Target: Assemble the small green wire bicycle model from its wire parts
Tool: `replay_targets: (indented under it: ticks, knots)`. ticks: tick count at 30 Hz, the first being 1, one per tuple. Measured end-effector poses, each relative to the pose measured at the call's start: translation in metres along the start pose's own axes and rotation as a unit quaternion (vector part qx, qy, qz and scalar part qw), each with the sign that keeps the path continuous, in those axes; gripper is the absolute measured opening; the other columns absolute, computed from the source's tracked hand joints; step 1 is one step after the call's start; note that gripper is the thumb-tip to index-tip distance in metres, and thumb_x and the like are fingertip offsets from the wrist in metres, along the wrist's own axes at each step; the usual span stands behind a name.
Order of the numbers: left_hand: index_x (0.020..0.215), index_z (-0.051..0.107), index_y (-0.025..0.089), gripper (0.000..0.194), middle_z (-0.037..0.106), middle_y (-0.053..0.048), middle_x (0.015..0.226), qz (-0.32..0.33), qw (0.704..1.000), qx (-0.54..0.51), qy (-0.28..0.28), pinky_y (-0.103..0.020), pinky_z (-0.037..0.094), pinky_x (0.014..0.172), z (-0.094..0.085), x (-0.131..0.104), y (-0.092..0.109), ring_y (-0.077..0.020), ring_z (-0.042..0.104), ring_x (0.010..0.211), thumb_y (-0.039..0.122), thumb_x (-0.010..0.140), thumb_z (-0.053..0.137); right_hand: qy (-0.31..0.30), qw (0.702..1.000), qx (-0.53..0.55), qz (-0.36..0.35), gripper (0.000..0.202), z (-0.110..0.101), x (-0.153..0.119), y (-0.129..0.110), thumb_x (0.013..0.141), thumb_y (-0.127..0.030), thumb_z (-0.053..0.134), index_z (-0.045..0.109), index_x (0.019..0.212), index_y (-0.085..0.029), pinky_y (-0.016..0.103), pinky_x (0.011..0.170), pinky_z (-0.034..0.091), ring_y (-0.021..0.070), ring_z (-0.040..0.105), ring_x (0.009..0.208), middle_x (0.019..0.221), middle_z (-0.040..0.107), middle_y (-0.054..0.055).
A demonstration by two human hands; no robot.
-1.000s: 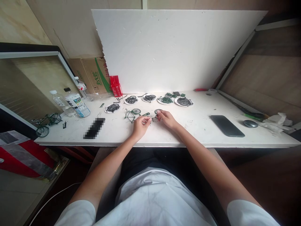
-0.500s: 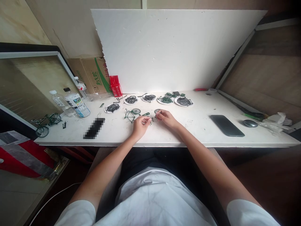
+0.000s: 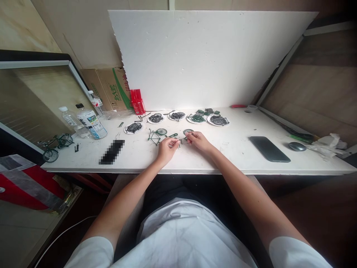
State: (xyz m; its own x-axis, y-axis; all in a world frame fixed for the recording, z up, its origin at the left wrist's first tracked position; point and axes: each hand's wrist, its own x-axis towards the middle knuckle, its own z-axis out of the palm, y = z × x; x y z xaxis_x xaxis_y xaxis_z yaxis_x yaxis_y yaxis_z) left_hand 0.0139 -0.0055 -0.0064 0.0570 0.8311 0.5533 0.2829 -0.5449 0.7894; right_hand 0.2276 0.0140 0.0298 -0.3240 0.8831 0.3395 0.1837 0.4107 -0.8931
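My left hand [image 3: 167,150] is closed in a pinch above the table's front half, and whatever is between its fingertips is too small to name. Facing it, my right hand [image 3: 199,141] is also pinched, with a small thin dark piece near its fingertips that I cannot identify. Just beyond the left hand lie a green miniature bicycle frame [image 3: 154,137], a spoked wheel [image 3: 161,131] and a green chain-guard-like part [image 3: 173,135]. Another small wheel [image 3: 188,131] rests behind the right fingers, partly hidden by them.
Paper plates of dark parts [image 3: 133,128] and green parts [image 3: 196,118] line the back of the white table [image 3: 237,158]. An assembled miniature bicycle [image 3: 57,146] and several bottles [image 3: 93,121] stand left. A black phone [image 3: 269,149] and a mouse [image 3: 297,146] lie right.
The fingertips have drawn slightly apart, my right hand shifting a little to the right. The thin light piece seen spanning between them no longer shows clearly.
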Motion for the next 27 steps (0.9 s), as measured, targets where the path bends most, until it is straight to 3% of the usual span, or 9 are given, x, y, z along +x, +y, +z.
replay_targets:
  ticks: [8, 14, 27]
  knots:
    - [0.096, 0.081, 0.019, 0.021, 0.079, -0.009, 0.096, 0.006, 1.0, -0.003, -0.008, -0.027, 0.055, 0.061, -0.0007, -0.0006, -0.0017, -0.0159, 0.072, 0.072, 0.04, 0.094, 0.077, -0.005, 0.999, 0.04, 0.026, 0.054, -0.0013, 0.0, 0.0011, 0.1, -0.068, 0.057, 0.064, 0.074, -0.022, 0.036, 0.074, 0.048, 0.0206, 0.058, 0.07, 0.072, 0.063, 0.004]
    - [0.096, 0.082, 0.018, 0.022, 0.079, -0.009, 0.094, 0.006, 1.0, -0.003, -0.009, -0.026, 0.055, 0.062, 0.0, -0.0013, -0.0035, -0.0157, 0.071, 0.072, 0.04, 0.094, 0.077, -0.012, 0.998, 0.058, 0.013, 0.042, -0.0027, 0.0015, 0.0022, 0.097, -0.053, 0.062, 0.059, 0.069, -0.022, 0.035, 0.07, 0.043, 0.018, 0.049, 0.065, 0.069, 0.053, 0.001]
    - [0.096, 0.081, 0.019, 0.025, 0.078, -0.009, 0.096, 0.008, 1.0, -0.011, -0.024, -0.027, 0.059, 0.063, 0.0004, -0.0018, -0.0066, -0.0163, 0.071, 0.073, 0.044, 0.095, 0.076, -0.037, 0.997, 0.056, 0.024, 0.059, -0.0024, -0.0006, -0.0007, 0.1, -0.066, 0.059, 0.047, 0.06, -0.025, 0.035, 0.064, 0.038, 0.0163, 0.04, 0.057, 0.056, 0.047, -0.001]
